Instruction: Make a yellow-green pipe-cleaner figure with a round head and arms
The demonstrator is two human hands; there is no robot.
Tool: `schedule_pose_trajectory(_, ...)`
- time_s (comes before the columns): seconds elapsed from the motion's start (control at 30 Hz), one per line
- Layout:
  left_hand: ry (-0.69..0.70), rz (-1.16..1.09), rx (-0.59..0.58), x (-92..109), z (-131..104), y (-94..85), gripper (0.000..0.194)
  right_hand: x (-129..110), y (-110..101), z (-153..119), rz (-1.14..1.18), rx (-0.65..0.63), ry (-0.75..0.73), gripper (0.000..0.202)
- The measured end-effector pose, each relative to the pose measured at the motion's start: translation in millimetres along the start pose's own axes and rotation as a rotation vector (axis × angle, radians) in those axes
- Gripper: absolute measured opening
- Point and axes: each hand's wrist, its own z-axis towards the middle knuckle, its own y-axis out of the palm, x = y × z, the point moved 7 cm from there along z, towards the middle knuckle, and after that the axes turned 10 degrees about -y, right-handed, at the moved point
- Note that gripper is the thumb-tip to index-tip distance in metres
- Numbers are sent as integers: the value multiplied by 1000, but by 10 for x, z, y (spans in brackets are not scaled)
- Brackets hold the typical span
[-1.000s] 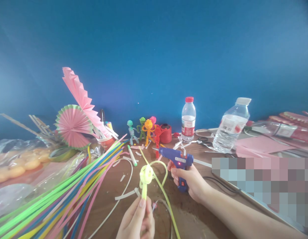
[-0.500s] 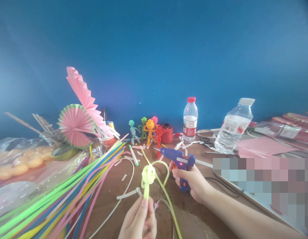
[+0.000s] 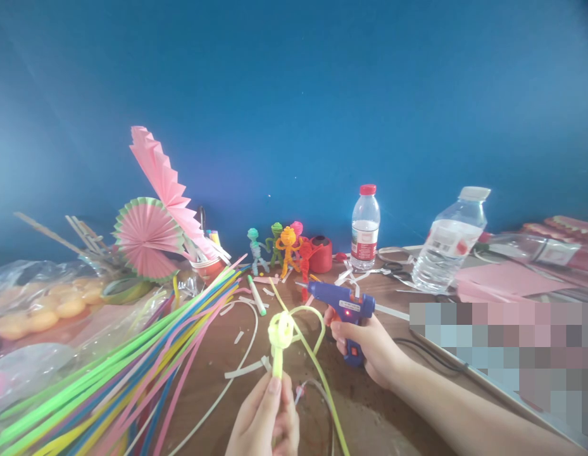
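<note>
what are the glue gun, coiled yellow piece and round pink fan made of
Glue gun: probably satin hard plastic, by its smooth moulded body. Coiled yellow piece: perhaps pipe cleaner, from its soft-edged bends; glare hides its finish. Round pink fan: likely matte paper, given its crisp pleats.

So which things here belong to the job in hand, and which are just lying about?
Job in hand:
- yellow-green coiled piece, held in the left hand
- blue glue gun, held in the right hand

Apparently just lying about:
- red-capped bottle
- white-capped bottle
- pink pleated paper
</note>
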Motion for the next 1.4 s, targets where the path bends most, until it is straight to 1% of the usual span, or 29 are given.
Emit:
schedule_pose_trajectory(0.1,39,-70,31,22,-2,-40,40,0,-2,-5,-30,-15,1,17)
schedule_pose_trajectory(0.17,48,-106,29,27,9,-52,37,-5,-1,-14,-54,-34,0,22)
schedule_pose_trajectory(0.33,39,-139,-9,16,38,-47,34,-36,59,-59,-94,-157,-30,30)
schedule_pose_trajectory(0.47,23,-148,-13,2,38,-47,36,-49,88,-93,-139,-224,-44,31)
schedule_pose_trajectory(0.63,11,-137,-6,-5,25,-36,35,-57,131,-124,-124,-312,-51,26)
schedule_pose_trajectory(0.8,20,-129,-31,8,7,-3,36,-60,114,-118,-149,-258,-57,26)
schedule_pose_trajectory(0.93,24,-119,-40,12,10,-2,36,-68,122,-119,-171,-255,-48,30)
schedule_pose_trajectory(1.1,-8,-136,-63,-22,29,-9,38,-22,96,-134,-206,-275,-20,33)
schedule_pose_trajectory(1.4,34,-99,-83,13,13,23,38,14,70,-122,-271,-234,-2,36)
